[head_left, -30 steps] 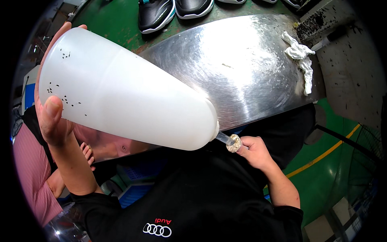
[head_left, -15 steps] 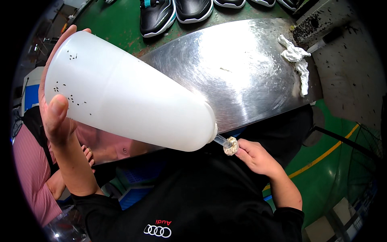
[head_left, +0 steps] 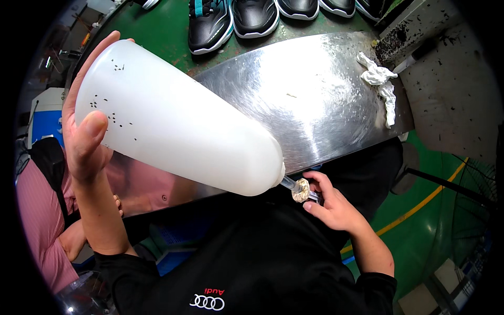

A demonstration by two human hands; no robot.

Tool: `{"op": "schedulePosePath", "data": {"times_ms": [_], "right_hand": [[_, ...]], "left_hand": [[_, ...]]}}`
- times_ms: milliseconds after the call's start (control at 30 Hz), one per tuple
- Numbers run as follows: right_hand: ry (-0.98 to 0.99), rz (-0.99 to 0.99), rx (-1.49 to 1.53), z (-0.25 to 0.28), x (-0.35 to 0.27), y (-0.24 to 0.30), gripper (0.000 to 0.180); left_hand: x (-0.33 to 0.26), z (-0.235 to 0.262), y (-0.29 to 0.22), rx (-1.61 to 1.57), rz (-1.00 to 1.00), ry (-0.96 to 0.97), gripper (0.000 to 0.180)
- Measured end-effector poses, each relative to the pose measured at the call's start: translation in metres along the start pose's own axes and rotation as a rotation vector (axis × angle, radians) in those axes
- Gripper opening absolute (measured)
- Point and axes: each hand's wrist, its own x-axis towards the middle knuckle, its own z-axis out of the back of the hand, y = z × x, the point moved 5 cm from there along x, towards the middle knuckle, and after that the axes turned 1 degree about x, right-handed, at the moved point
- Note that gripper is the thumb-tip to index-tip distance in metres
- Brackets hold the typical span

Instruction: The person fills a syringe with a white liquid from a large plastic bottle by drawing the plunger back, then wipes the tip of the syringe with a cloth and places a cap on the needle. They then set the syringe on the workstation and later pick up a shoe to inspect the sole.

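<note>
A large white plastic bottle [head_left: 184, 121] lies tilted across the view, its wide base at upper left and its narrow end pointing down to the right. Small dark specks dot the base end. My left hand [head_left: 86, 136] grips that base, thumb on the near side and fingers mostly hidden behind. From the narrow end sticks a clear nozzle [head_left: 288, 182] with a crusted, beige lump [head_left: 301, 190] around it. By the nozzle's tip my right hand [head_left: 336, 206] is open, thumb and fingers parted on either side of a short clear piece beyond the lump.
Behind the bottle lies a shiny metal tabletop [head_left: 325, 94] with a crumpled white cloth [head_left: 379, 75] at its right. Several black shoes [head_left: 255, 18] stand on the green surface beyond. Another person in a pink sleeve [head_left: 42, 220] sits at left.
My right hand's fingers have parted from the nozzle tip, where they were closed before. In the view, the bottle's base and my left hand have shifted slightly right.
</note>
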Motion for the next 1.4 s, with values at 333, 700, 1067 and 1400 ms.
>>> {"op": "schedulePosePath", "data": {"times_ms": [333, 700, 1067, 1400], "right_hand": [[0.059, -0.058, -0.22, -0.008, 0.01, -0.002, 0.045], [0.019, 0.032, -0.213, -0.011, 0.01, 0.0, 0.038], [0.048, -0.049, -0.105, -0.007, 0.013, 0.004, 0.035], [0.06, 0.024, -0.029, -0.001, 0.003, 0.005, 0.03]], "left_hand": [[0.001, -0.007, -0.006, -0.038, 0.001, -0.01, 0.089], [-0.001, -0.004, -0.005, -0.079, 0.02, 0.001, 0.09], [-0.004, -0.003, -0.007, -0.07, -0.007, -0.008, 0.088], [-0.002, -0.001, -0.006, 0.006, 0.003, -0.009, 0.09]]}}
